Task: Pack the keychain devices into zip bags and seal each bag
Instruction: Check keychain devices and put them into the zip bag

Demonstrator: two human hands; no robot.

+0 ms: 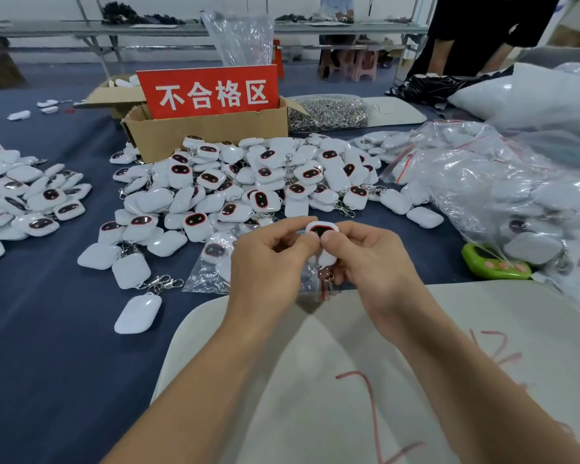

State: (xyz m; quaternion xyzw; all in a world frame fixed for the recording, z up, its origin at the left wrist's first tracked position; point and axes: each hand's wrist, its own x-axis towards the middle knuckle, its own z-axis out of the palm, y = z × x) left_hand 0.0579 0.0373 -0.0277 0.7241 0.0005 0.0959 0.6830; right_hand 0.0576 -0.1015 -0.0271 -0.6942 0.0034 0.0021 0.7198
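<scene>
We hold one keychain device (320, 228) up at the middle of the frame, above the near part of the desk (47, 346), and pinch it from both sides. The left hand (272, 256) has thumb and curled forefinger on the device's left edge. The right hand (369, 262) lays its thumb against the dark face, with its fingers curled behind.

The device's long axis runs up and down the frame, face end uppermost. Its metal clasp (329, 278) hangs at the lower end, between our two palms. Just below the clasp, a clear zip bag (310, 289) with a red seal line droops from the hands. We cannot tell whether its mouth is already round the clasp, or which fingers carry it.

The bag lies straight under the device, in line with its long axis, so we judge the coming move to be a downward slide, clasp first. Both hands are equally near.

The loose pile of devices (248, 182) lies beyond the hands, and the heap of packed bags (503, 195) sits at the right of the frame.
</scene>
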